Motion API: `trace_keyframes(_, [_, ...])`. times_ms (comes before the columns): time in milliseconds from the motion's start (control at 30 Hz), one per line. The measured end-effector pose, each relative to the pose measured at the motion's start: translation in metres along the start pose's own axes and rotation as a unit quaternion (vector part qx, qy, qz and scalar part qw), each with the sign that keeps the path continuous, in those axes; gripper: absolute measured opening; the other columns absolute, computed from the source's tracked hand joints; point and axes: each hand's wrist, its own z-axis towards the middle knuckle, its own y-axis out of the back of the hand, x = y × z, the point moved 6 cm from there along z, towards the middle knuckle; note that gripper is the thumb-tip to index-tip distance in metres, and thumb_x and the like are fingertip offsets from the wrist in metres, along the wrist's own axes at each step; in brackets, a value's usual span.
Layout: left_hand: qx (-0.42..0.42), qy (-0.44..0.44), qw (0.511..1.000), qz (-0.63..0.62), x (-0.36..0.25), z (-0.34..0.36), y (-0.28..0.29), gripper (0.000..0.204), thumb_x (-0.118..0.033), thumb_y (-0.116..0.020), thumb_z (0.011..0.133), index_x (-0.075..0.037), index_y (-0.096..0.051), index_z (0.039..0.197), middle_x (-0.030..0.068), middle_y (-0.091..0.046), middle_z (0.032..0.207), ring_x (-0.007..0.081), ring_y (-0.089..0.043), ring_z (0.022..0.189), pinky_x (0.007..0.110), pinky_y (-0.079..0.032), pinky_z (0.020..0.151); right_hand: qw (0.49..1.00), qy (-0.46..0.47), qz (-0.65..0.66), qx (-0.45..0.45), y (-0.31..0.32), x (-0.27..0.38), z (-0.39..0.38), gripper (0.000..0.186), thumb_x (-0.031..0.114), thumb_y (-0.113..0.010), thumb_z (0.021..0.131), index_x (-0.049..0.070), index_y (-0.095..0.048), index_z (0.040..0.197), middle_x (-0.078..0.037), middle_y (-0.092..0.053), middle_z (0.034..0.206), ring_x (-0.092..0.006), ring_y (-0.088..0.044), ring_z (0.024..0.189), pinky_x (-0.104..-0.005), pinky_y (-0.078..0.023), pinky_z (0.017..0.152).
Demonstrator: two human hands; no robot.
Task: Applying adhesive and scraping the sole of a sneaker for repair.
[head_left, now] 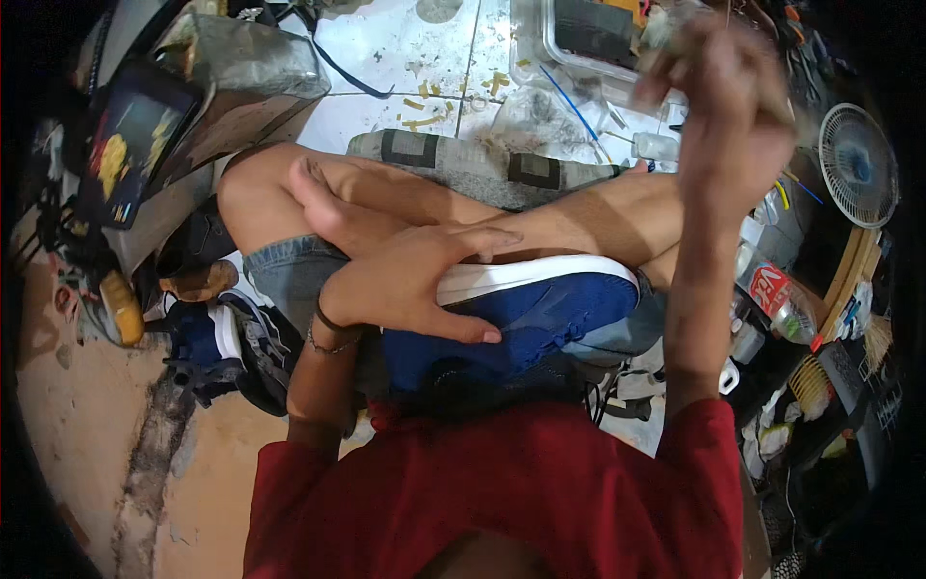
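Observation:
A blue sneaker [579, 304] with a white sole lies on its side across my lap, its sole edge toward my shins and its toe to the right. My left hand [410, 275] is wrapped round the heel half, thumb on the blue upper and fingers over the white sole. Raised at the upper right, well apart from the shoe, is my right hand [728, 106]. Motion smears its fingers, so I cannot make out whether anything is in them.
More sneakers [227, 338] lie on the floor at left. A grey patterned cushion [434, 159] sits beyond my crossed legs. At right are a plastic bottle [776, 294], a brush [810, 386] and a round fan [857, 164]. A clear plastic bin [555, 43] stands at the far side.

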Motion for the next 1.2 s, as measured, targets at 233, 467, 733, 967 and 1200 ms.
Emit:
trace_keyframes(233, [-0.075,0.032,0.985,0.152,-0.030,-0.028,-0.019,0.067,-0.041,-0.082,0.075,0.000,-0.062,0.123,0.0233,-0.066,0.115,0.0365,-0.065,0.105,0.041,-0.050,0.090,0.979,-0.191,0.058,-0.046,0.000,0.004,-0.171,0.023,0.010,-0.055,0.101,-0.008,-0.064,0.114,-0.014,-0.069,0.101,-0.0141,-0.066,0.081,-0.0248,-0.053,0.073])
trace_keyframes(467, [-0.149,0.106,0.961,0.206,-0.041,-0.036,-0.046,0.040,-0.028,-0.074,0.088,0.002,-0.066,0.113,0.0210,-0.070,0.102,0.0319,-0.068,0.097,0.038,-0.051,0.088,0.987,-0.125,0.080,-0.066,-0.001,0.010,-0.193,0.021,0.008,-0.057,0.100,-0.006,-0.065,0.114,-0.009,-0.069,0.099,-0.0090,-0.063,0.082,-0.0223,-0.052,0.076])
trace_keyframes(733, [-0.172,0.115,0.927,0.313,-0.042,-0.034,-0.057,0.049,-0.036,-0.078,0.082,0.003,-0.066,0.109,0.0229,-0.069,0.099,0.0378,-0.067,0.095,0.042,-0.051,0.085,0.993,-0.090,0.018,-0.069,0.003,0.011,-0.206,0.020,0.008,-0.072,0.090,-0.002,-0.069,0.107,-0.008,-0.073,0.097,-0.0107,-0.067,0.085,-0.0243,-0.055,0.077])
trace_keyframes(967, [-0.195,0.093,0.910,0.354,-0.038,-0.033,-0.058,0.055,-0.041,-0.080,0.078,0.002,-0.065,0.111,0.0235,-0.069,0.097,0.0392,-0.067,0.096,0.044,-0.051,0.085,0.996,-0.067,0.026,-0.052,0.000,0.020,-0.229,0.014,0.008,-0.073,0.087,-0.003,-0.066,0.093,-0.006,-0.071,0.085,-0.0113,-0.065,0.079,-0.0245,-0.052,0.077])
trace_keyframes(1200, [-0.183,0.126,0.909,0.352,-0.035,-0.031,-0.058,0.053,-0.045,-0.078,0.078,-0.002,-0.066,0.106,0.0221,-0.070,0.097,0.0394,-0.066,0.097,0.045,-0.051,0.084,1.000,-0.023,-0.013,-0.003,-0.005,0.020,-0.230,0.012,0.007,-0.072,0.085,-0.001,-0.065,0.088,-0.008,-0.070,0.082,-0.0163,-0.067,0.076,-0.0315,-0.052,0.081])
